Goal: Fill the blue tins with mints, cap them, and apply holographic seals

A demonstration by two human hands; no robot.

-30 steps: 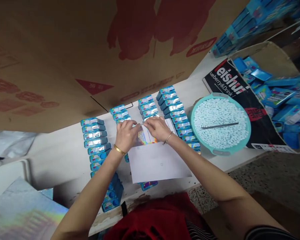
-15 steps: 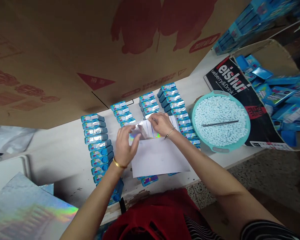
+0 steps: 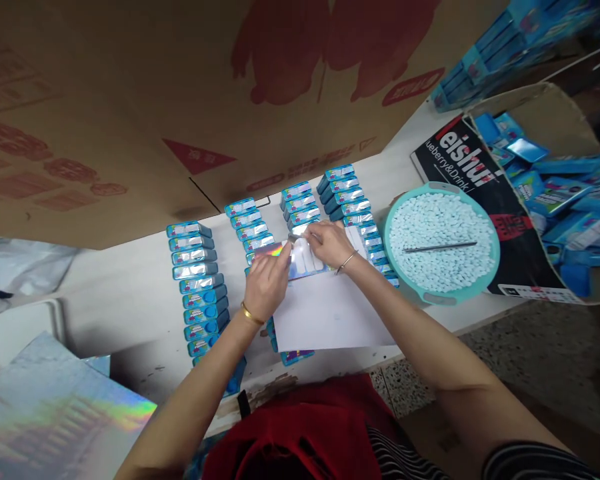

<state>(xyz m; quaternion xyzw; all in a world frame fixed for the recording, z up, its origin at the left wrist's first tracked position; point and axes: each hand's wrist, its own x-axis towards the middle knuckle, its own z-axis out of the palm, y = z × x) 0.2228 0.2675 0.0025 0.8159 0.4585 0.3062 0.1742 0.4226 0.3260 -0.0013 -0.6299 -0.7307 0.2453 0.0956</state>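
A white backing sheet [image 3: 333, 313] with a shiny holographic sticker strip [image 3: 305, 261] along its upper part lies over rows of small blue tins. My left hand [image 3: 267, 283], a gold bangle at its wrist, is closed at the strip's left part, thumb and forefinger together. My right hand [image 3: 330, 245] pinches at the strip's upper edge. A small silvery piece shows between the two sets of fingertips; which hand grips it is unclear. Blue tins [image 3: 195, 270] stand in a column left of the sheet, and more tins [image 3: 300, 203] line up beyond it.
A turquoise basin [image 3: 443, 243] of pale pellets, a dark stick [image 3: 440, 247] on top, stands at the right. Behind it a carton [image 3: 460, 160] holds many blue tins. A large cardboard box [image 3: 145, 133] walls off the back. Holographic sheets [image 3: 55, 413] lie lower left.
My left hand has moved right and up toward the right hand, its fingers closing from spread to together. The sheet has shifted slightly to the right.
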